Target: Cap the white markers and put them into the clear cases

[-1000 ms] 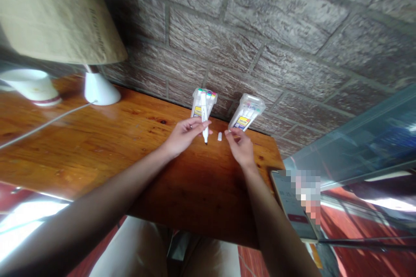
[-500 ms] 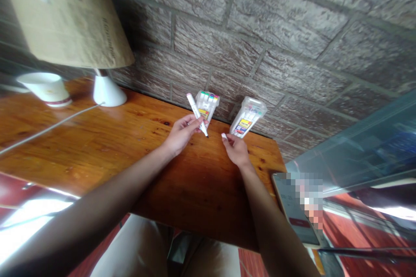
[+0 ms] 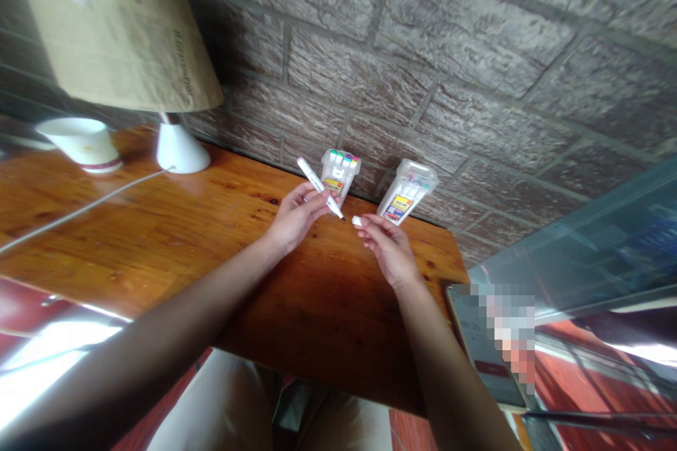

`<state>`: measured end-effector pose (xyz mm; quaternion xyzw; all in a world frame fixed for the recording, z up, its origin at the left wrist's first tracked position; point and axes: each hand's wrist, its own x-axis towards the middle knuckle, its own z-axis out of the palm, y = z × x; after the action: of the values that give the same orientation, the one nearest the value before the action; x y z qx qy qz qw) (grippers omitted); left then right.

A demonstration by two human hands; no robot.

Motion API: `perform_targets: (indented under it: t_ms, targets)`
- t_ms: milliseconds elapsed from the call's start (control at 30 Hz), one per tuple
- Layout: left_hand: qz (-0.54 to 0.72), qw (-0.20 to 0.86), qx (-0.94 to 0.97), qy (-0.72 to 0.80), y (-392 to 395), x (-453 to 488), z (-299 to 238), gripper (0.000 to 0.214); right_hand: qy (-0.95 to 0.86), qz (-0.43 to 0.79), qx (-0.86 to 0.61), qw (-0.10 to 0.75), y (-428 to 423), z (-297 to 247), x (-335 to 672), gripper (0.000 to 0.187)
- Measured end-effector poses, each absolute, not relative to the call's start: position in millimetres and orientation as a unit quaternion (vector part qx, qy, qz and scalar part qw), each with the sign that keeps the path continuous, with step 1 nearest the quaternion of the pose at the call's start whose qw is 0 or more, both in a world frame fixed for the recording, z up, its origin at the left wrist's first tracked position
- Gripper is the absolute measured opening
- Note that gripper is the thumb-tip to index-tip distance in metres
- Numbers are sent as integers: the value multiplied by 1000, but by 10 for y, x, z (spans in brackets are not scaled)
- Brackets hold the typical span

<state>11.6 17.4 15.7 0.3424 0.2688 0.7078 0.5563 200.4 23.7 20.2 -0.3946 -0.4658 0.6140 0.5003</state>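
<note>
A white marker point(image 3: 319, 184) with a pink upper end is held in my left hand point(image 3: 296, 217), tilted, its bare dark tip pointing down to the right. My right hand point(image 3: 390, 248) pinches a small white marker cap point(image 3: 358, 221), which is a short gap from that tip. Behind my left hand stands a clear plastic case point(image 3: 350, 182) of markers with coloured ends and a yellow label. A second clear case point(image 3: 417, 180) with a yellow and blue label leans just behind my right hand, its lower part partly hidden by the fingers.
A lamp point(image 3: 183, 149) with a tan shade and a white paper cup point(image 3: 82, 144) stand on the wooden table point(image 3: 174, 225) at left. The lamp's cable runs across the tabletop. A tablet-like device point(image 3: 484, 345) lies at the right edge. A stone-block wall point(image 3: 343, 49) rises behind.
My right hand has turned so the cap points left, closer to the marker's tip. The marker in my left hand has tilted slightly further over.
</note>
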Motion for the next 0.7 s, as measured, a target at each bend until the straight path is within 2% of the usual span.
perform_targets:
  t_ms: [433,700]
  targets:
    - [676,576,373,269,117,185,178,36,-361,691,-392,489,131,191,1828,30]
    - [636,569,403,331,120,155,134,35,-491,597,-394,498,152,175,1905,28]
